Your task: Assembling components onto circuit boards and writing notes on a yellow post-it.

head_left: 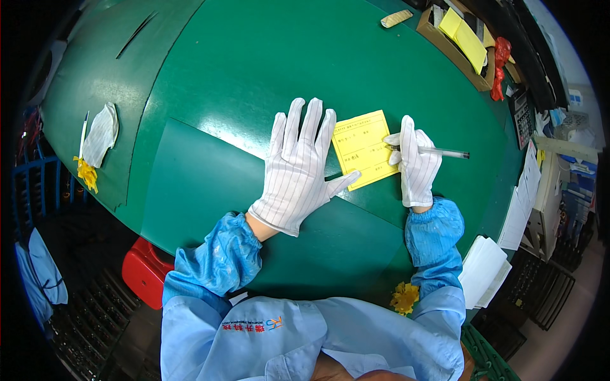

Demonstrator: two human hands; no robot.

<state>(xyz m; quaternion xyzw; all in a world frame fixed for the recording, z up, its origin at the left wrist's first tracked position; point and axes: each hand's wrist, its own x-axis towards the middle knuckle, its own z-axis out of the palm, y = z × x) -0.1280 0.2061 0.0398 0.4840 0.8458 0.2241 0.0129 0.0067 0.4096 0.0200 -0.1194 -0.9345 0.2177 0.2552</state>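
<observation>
A yellow paper slip (365, 149) with printed and handwritten lines lies slightly tilted on the green mat (254, 63). My left hand (297, 159), in a white striped glove, lies flat to its left with fingers spread; the thumb rests on the slip's lower left corner. In my gloved right hand (418, 162) is a pen (445, 152) with a clear barrel, pinched between thumb and fingers. Its tip end is over the slip's right edge; whether it touches the paper is hard to tell. Blue sleeve covers are on both my forearms.
At the far right stands a cardboard box (427, 30) with yellow pads, beside a red plastic bag (500, 66). A calculator (522, 119) and white papers (484, 272) line the right edge. Leftward lie a loose glove (101, 134), a white pen (84, 133) and black tweezers (135, 37). A red stool (145, 273) is below.
</observation>
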